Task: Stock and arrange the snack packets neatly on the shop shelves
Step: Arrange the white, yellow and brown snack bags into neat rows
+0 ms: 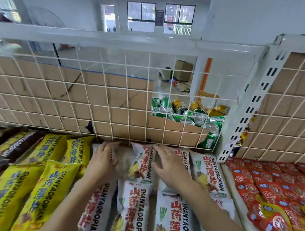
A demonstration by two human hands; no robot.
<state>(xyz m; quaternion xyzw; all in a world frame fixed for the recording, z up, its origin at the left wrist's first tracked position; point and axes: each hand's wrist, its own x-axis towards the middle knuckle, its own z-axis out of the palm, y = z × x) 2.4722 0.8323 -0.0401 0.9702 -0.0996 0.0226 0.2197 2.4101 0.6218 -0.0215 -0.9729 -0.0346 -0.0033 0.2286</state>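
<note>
White SHANYAOBOPIAN packets (pixel 133 204) lie in rows from the front edge of the shelf (pixel 230 187) to its back. Behind the wire grid (pixel 112 99), a cardboard box (pixel 177 131) holds green and yellow cans (pixel 197 116). The left hand (pixel 104 158) and right hand (pixel 168 164) rest flat on the rearmost white packets, fingers (pixel 160 150) straight and apart. Yellow packets (pixel 46 191) lie leftward, red packets (pixel 275 183) rightward.

Single head view, wide-angle, very near the shelf (pixel 226 176), tilted forward and down. Faces the wire grid (pixel 112 99) at the shelf back. Room (pixel 139 19) behind shows through at top of frame.
</note>
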